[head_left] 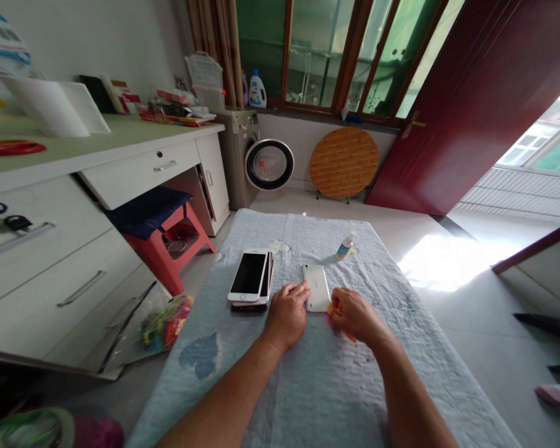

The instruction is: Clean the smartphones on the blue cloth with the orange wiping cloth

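A white phone (316, 287) lies back side up on the cloth-covered table. My left hand (287, 316) is closed at its left edge, the fingertips pressing on it. At the phone's lower right corner, my right hand (354, 314) is closed around an orange cloth (349, 336), most of which is hidden under the fingers. Left of my left hand sits a stack of phones (249, 277), the top one white with a dark screen facing up. Beyond the white phone stands a small spray bottle (345, 246) with a pale cap.
The table wears a light blue quilted cover (280, 233). To the left are a red stool (168, 239) with a dark top and a white desk (140, 163). A washing machine (237, 155) with its door open, a round wooden tabletop (344, 162) and a red door (429, 112) stand beyond.
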{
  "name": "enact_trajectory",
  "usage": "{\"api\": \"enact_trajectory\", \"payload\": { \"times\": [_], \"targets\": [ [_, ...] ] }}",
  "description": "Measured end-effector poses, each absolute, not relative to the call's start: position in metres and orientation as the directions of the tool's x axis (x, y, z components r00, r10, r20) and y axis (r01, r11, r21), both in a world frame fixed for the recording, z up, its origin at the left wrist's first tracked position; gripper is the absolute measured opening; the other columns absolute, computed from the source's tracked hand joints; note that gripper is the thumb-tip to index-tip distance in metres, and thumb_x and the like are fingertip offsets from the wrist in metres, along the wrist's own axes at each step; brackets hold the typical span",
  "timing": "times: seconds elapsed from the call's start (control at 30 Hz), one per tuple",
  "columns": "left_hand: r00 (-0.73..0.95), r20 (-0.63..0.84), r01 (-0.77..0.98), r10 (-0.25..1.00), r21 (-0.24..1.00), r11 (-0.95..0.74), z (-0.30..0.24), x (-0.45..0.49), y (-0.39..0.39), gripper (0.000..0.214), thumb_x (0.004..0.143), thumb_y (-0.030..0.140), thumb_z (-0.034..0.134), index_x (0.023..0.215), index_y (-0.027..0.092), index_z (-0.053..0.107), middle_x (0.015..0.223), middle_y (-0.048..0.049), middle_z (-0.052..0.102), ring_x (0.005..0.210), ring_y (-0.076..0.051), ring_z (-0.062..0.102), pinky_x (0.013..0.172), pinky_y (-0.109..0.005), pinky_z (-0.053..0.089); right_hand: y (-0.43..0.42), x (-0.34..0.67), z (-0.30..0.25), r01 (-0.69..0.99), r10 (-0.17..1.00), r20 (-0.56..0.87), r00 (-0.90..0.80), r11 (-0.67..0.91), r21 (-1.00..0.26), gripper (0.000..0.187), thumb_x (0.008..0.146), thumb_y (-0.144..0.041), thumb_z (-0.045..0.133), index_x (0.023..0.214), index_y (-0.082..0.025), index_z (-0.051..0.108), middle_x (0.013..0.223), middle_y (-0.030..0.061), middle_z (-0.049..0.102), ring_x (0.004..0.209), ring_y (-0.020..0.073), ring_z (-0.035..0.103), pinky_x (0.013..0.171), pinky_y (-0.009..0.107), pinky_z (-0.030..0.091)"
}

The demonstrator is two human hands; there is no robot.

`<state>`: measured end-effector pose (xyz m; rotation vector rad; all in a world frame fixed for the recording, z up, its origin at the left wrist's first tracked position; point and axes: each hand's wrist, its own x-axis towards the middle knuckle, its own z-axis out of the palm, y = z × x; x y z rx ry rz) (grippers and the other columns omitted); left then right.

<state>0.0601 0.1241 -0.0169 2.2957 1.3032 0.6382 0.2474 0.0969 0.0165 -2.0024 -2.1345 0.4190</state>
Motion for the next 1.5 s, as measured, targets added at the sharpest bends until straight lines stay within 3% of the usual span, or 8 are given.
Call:
{"api": "enact_trajectory", "payload": {
  "times": [0.17,0.33,0.5,0.77,0.93,1.1,1.3,1.5],
  "targets": [
    [0.450,0.203,0.673,0.869,0.563,-0.480,-0.017,0.062,0.123,0.055,0.076,0.007,0.047,0.126,0.024,0.061,0.139,0.0016,0.055,0.120,-0.024,0.047,0.104,-0.040,0.038,0.097,0.261,0.019,0.933,0.995,-0.093,-0.022,-0.013,-0.360,0.008,0.075,-0.023,0.055,0.069,-0.018,0.053,0.065,-0.0007,0.057,0.060,0.0108,0.044,0.056,0.023,0.024],
    [0.446,0.232,0.654,0.864,0.574,-0.492,-0.018,0.061,0.122,0.055,0.075,0.011,0.048,0.128,0.021,0.058,0.140,-0.0026,0.054,0.124,-0.024,0.045,0.106,-0.040,0.035,0.096,0.261,0.026,0.924,0.989,-0.134,-0.059,0.004,-0.382,0.005,0.071,-0.019,0.055,0.066,-0.019,0.056,0.060,-0.0025,0.055,0.056,0.0100,0.043,0.054,0.023,0.024],
    [0.394,0.260,0.659,0.882,0.589,-0.468,-0.018,0.062,0.122,0.055,0.074,0.011,0.047,0.128,0.016,0.055,0.132,-0.0081,0.058,0.123,-0.024,0.046,0.107,-0.037,0.034,0.098,0.255,0.024,0.923,0.998,-0.011,-0.062,0.053,-0.381,0.010,0.075,-0.021,0.054,0.066,-0.017,0.058,0.072,0.0022,0.059,0.067,0.0126,0.050,0.063,0.024,0.032],
    [0.397,0.266,0.655,0.879,0.589,-0.474,-0.020,0.062,0.122,0.049,0.076,0.011,0.048,0.125,0.016,0.056,0.123,-0.0075,0.063,0.118,-0.024,0.048,0.103,-0.038,0.037,0.101,0.240,0.011,0.913,0.998,0.065,0.015,0.013,-0.408,0.023,0.084,-0.027,0.051,0.100,-0.015,0.063,0.081,0.0041,0.066,0.076,0.0169,0.057,0.070,0.026,0.036],
    [0.410,0.276,0.637,0.869,0.595,-0.490,-0.017,0.061,0.120,0.046,0.077,0.023,0.058,0.123,0.018,0.056,0.123,-0.0075,0.063,0.116,-0.026,0.050,0.102,-0.040,0.037,0.103,0.241,0.012,0.881,0.999,0.022,0.033,-0.019,-0.472,0.029,0.081,-0.021,0.049,0.106,-0.016,0.063,0.080,0.0030,0.068,0.071,0.0150,0.058,0.066,0.025,0.036],
    [0.427,0.284,0.626,0.858,0.592,-0.507,-0.018,0.061,0.119,0.052,0.076,0.031,0.065,0.126,0.019,0.054,0.125,-0.0081,0.062,0.118,-0.027,0.049,0.102,-0.042,0.037,0.102,0.247,0.018,0.835,0.998,-0.043,0.052,-0.067,-0.546,0.024,0.078,-0.018,0.049,0.096,-0.017,0.066,0.074,0.0017,0.068,0.067,0.0138,0.058,0.064,0.024,0.037],
    [0.420,0.286,0.635,0.861,0.585,-0.505,-0.021,0.062,0.121,0.048,0.078,0.024,0.064,0.125,0.020,0.055,0.125,-0.0072,0.062,0.117,-0.026,0.050,0.102,-0.040,0.037,0.100,0.251,0.021,0.882,1.000,-0.026,-0.014,0.000,-0.472,0.010,0.072,-0.016,0.054,0.074,-0.017,0.063,0.072,0.0015,0.065,0.066,0.0129,0.055,0.063,0.023,0.035],
    [0.391,0.297,0.652,0.871,0.579,-0.490,-0.020,0.062,0.120,0.044,0.079,0.024,0.065,0.122,0.020,0.055,0.120,-0.0062,0.064,0.115,-0.025,0.051,0.100,-0.040,0.039,0.097,0.253,0.023,0.891,0.984,-0.159,-0.077,-0.003,-0.454,0.014,0.073,-0.021,0.055,0.062,-0.017,0.062,0.056,-0.0023,0.056,0.054,0.0097,0.046,0.052,0.023,0.028]
  ]
}}
